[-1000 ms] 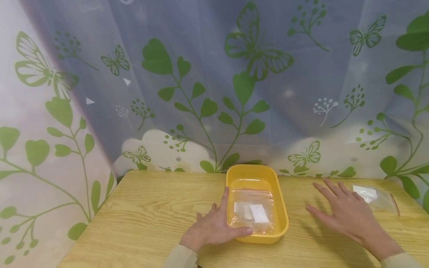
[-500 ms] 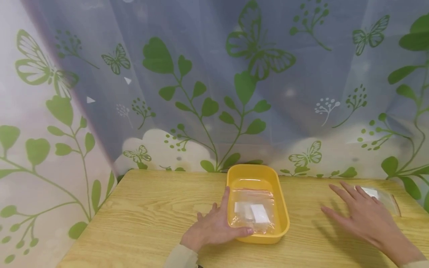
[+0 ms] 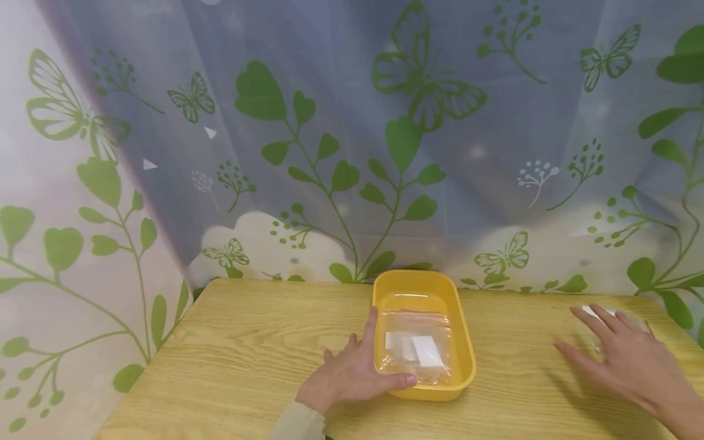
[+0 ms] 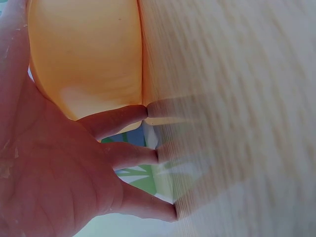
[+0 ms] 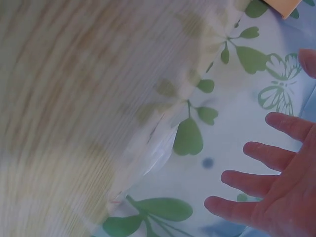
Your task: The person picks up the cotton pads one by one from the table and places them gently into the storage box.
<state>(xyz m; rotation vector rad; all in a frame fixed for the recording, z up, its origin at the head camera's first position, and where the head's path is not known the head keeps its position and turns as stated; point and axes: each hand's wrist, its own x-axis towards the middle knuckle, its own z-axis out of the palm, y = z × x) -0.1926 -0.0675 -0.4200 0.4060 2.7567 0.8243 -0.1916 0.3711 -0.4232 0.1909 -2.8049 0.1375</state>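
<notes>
Registers a shift to the right since the earlier frame for the right hand, now poised above the clear bag (partly hidden by it) on the wooden table, fingers spread, holding nothing. Finds the left hand unmoved, fingers extended at the near-left corner of the yellow tray, touching without clasping. Locates the zip bag inside, toward the near end.
</notes>
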